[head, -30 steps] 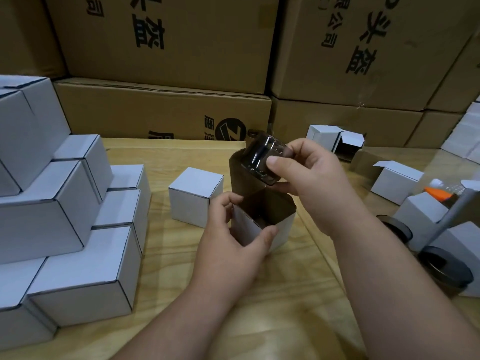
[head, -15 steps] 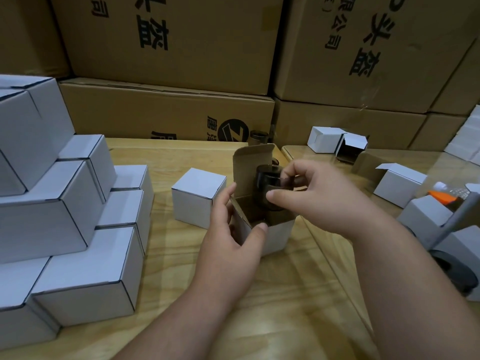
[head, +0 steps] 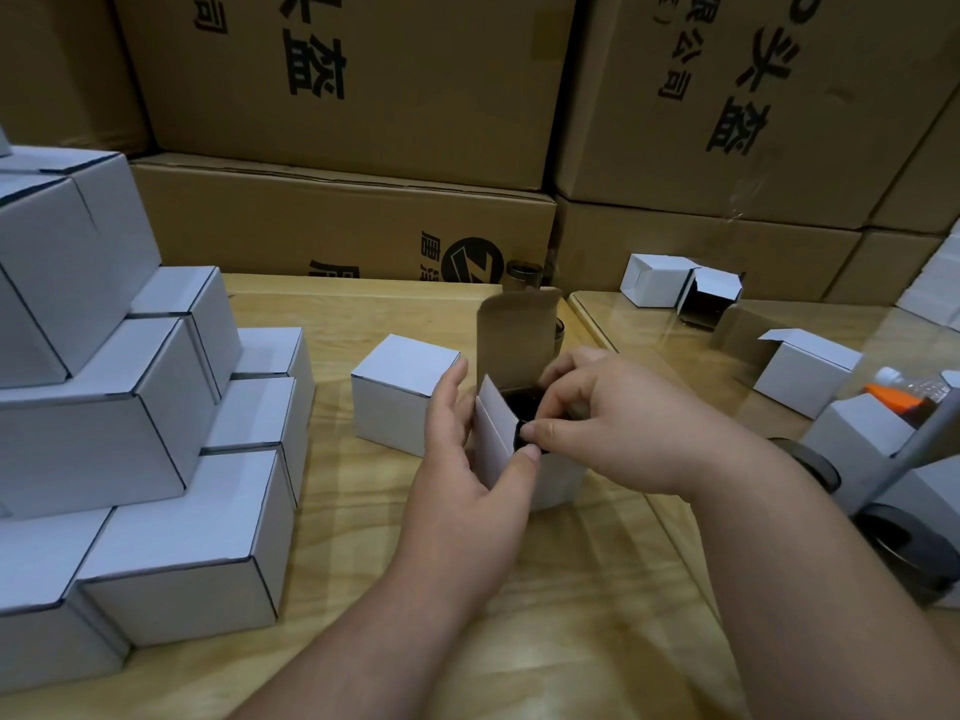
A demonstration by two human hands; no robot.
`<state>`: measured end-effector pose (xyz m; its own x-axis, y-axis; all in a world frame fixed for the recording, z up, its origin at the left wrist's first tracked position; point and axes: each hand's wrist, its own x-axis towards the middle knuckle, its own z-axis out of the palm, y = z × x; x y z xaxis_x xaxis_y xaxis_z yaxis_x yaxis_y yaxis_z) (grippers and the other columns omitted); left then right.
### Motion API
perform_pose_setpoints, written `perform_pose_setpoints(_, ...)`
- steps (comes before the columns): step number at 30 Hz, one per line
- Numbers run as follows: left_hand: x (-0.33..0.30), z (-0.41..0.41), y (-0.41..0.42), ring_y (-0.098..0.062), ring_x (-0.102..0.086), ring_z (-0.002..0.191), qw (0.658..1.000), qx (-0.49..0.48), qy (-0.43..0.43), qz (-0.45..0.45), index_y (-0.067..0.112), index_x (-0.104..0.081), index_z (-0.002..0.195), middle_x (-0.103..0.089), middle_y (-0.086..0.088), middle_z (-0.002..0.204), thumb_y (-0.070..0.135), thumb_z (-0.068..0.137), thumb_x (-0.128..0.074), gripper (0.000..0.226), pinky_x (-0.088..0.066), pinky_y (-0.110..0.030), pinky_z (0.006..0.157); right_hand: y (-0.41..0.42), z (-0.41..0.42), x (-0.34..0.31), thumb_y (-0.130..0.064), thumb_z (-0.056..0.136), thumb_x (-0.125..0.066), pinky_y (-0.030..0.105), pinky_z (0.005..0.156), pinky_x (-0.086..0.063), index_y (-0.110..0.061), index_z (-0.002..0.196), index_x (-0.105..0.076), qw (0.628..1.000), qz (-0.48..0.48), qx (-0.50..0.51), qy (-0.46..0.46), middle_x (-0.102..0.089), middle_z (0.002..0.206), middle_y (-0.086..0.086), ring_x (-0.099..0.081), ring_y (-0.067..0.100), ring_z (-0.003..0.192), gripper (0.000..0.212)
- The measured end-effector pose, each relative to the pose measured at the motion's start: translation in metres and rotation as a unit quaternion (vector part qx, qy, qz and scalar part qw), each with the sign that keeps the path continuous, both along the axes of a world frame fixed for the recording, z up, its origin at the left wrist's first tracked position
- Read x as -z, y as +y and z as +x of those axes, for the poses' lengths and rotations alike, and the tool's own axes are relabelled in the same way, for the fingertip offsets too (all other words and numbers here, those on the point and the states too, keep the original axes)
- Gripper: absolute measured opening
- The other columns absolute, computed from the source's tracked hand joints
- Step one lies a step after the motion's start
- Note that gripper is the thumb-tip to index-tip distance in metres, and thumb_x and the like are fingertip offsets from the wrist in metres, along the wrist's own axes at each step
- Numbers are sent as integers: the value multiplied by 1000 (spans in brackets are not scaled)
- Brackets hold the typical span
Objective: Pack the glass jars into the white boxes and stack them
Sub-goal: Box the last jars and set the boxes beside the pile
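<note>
Now our right hand (head: 618,428) pinches the dark jar (head: 522,407) rim, jar sunk upright in the open white box (head: 558,480) directly beneath the grip; left hand (head: 467,459) clasps the box's near-left corner on the counter (head: 363,511).

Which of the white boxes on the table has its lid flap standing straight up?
The open box between the two hands: its brown flap stands upright. The closed box just left of it is shut.

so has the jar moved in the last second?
Yes. The jar, pinched by the right hand, dropped from above the open box down into it; the closed box alongside stayed put.
</note>
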<state>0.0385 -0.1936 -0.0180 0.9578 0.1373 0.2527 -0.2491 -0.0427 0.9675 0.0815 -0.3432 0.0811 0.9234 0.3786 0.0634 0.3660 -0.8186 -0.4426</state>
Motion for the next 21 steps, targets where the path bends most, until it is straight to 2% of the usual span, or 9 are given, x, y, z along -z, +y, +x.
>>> perform_pose_setpoints(2,2,1,0,-1,-51,135,1000,-6,-7,-3,66,-29,133,-53,19,148,37,81,-68,72,-45,-25,103,3,0,2,-47,93,-67,32,91,-43,-36,75,-72,1000,-31,-4,-5,-51,115,-19,-42,5,116,22)
perform_pose_setpoints(6,0,1,0,7,-59,118,1000,-18,-8,15,62,-39,116,-61,29,129,35,81,-67,53,-47,-8,80,5,0,1,-44,101,-56,39,104,-40,-41,81,-68,999,-46,-18,0,-51,117,-18,-38,7,121,24)
perform_pose_setpoints(8,-1,0,0,6,-62,112,1000,-21,-4,12,59,-43,114,-62,29,123,36,80,-66,47,-49,-13,77,2,0,-1,-41,103,-54,30,96,-43,-38,91,-74,1000,13,-21,-6,-53,116,-21,-46,1,115,23)
perform_pose_setpoints(10,-1,-1,-1,2,-63,107,1000,-21,1,5,54,-47,115,-63,28,118,39,79,-66,44,-53,-25,82,-3,2,-4,-36,104,-53,17,84,-40,-36,103,-75,993,107,8,-53,-55,117,-23,-49,-9,111,22)
perform_pose_setpoints(11,-1,-1,-1,0,-63,107,1000,-21,5,5,52,-49,115,-63,27,116,41,79,-66,42,-54,-29,86,-6,3,-5,-33,105,-51,15,81,-38,-36,108,-73,983,154,34,-90,-57,117,-23,-49,-12,109,23)
perform_pose_setpoints(13,-1,-2,-1,-4,-62,111,1000,-21,13,16,51,-51,116,-62,23,119,44,79,-66,40,-54,-34,92,-13,7,-4,-27,106,-49,18,82,-43,-39,113,-71,952,264,92,-127,-64,115,-21,-55,-11,107,26)
perform_pose_setpoints(15,-2,-4,-1,-7,-61,114,999,-20,16,23,51,-53,115,-62,20,124,44,79,-66,38,-54,-38,96,-17,10,-1,-22,107,-46,23,83,-49,-39,114,-68,924,345,133,-98,-68,108,-19,-63,-6,98,28)
perform_pose_setpoints(18,-5,-5,-1,-9,-63,114,999,-21,18,26,52,-55,113,-60,19,128,44,80,-66,36,-55,-44,96,-18,16,10,-13,107,-43,29,80,-53,-33,114,-66,930,332,151,-40,-73,96,-11,-69,1,84,31)
perform_pose_setpoints(21,-5,-4,-2,-7,-62,118,999,-25,17,29,51,-57,112,-58,20,132,44,79,-66,35,-54,-45,99,-17,19,20,-8,105,-45,20,69,-52,-37,111,-66,934,332,132,12,-74,89,-16,-69,2,85,36)
